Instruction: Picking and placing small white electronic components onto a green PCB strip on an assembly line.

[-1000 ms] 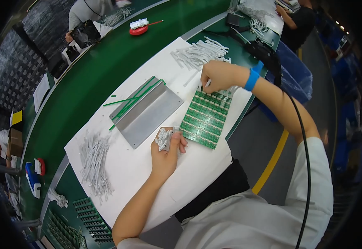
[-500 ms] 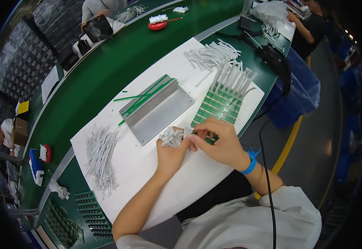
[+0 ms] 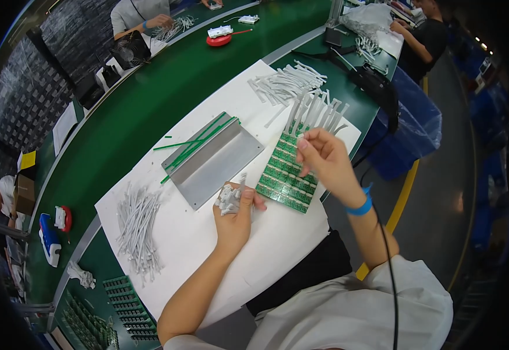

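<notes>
My left hand (image 3: 235, 217) is closed round a bunch of short white flat cables (image 3: 229, 199), their connector ends sticking up above the thumb. Further right, my right hand (image 3: 329, 160) is raised over a green circuit board panel (image 3: 283, 184). Its thumb and forefinger pinch a small white piece that looks like a flat cable's end; most of it is hidden by the fingers. Along the panel's far end stand several white flat cables (image 3: 307, 111), upright in rows. The panel's near rows bear no cables.
A grey metal angled tray (image 3: 222, 169) with green strips (image 3: 199, 146) lies ahead. White cable piles lie at left (image 3: 138, 224) and far right (image 3: 289, 81). More green boards (image 3: 129, 303) sit lower left. Beyond runs a green conveyor belt (image 3: 167, 87); other people work there.
My right hand has left the left hand and moved up and right to the cable rows on the panel. The left hand stays round its bunch, and the panel's near rows are uncovered.
</notes>
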A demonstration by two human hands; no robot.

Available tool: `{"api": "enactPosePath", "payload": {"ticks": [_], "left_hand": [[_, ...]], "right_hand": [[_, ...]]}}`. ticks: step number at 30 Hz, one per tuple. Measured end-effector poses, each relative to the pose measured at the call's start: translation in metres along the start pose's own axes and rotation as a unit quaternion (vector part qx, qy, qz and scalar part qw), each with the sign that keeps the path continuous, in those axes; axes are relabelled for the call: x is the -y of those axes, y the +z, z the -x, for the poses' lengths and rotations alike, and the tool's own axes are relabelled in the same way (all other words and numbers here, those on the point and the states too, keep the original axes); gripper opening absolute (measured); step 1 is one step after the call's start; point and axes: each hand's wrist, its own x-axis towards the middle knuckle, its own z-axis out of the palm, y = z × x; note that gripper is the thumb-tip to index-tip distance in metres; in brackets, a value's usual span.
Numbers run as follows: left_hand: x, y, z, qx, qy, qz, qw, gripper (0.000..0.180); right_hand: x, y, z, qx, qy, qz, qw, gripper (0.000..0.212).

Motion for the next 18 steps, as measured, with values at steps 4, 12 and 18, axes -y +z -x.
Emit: {"api": "enactPosePath", "payload": {"ticks": [4, 12, 18], "left_hand": [[0.000, -0.001, 0.001, 0.043, -0.041, -0.003, 0.998, 0.022], [-0.002, 0.000, 0.001, 0.049, -0.050, -0.014, 0.997, 0.019], [-0.001, -0.002, 0.001, 0.043, -0.055, -0.027, 0.997, 0.020]], "right_hand": [[0.008, -0.039, -0.026, 0.041, -0.069, 0.255, 0.964, 0.027], [0.022, -0.058, -0.056, 0.147, -0.106, 0.479, 0.859, 0.014], [0.022, -0.053, -0.081, 0.192, -0.108, 0.561, 0.798, 0.011]]}}
